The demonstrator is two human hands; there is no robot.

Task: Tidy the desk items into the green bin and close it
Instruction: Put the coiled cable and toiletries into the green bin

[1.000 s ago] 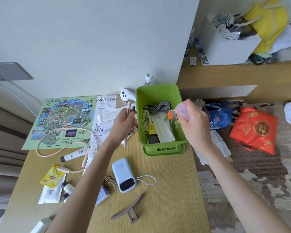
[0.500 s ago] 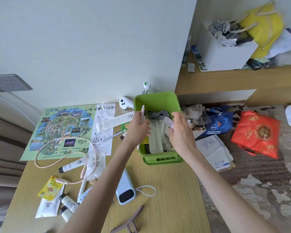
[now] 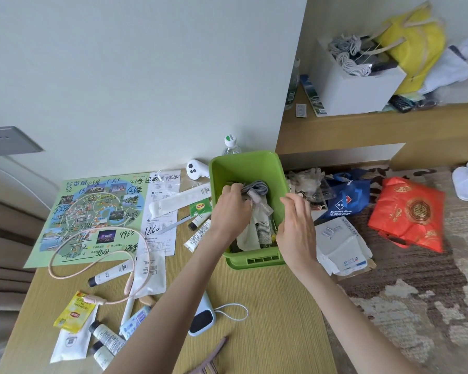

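Observation:
The open green bin stands at the desk's far right edge, with a grey cable, flat packets and a pale pink bottle inside. My left hand reaches into the bin's left half with its fingers curled down beside the cable and the bottle; its fingertips are hidden. The pen it held earlier cannot be seen. My right hand hovers over the bin's right rim, fingers relaxed and holding nothing.
On the desk lie a white power bank, a pink neckband, tubes, a yellow sachet, a green sachet, a map, a white controller and a brown hair clip. A red bag and a blue bag sit on the floor.
My right hand let the pink bottle go into the bin and drew back to the right rim. My left hand moved from the desk into the bin with the pen.

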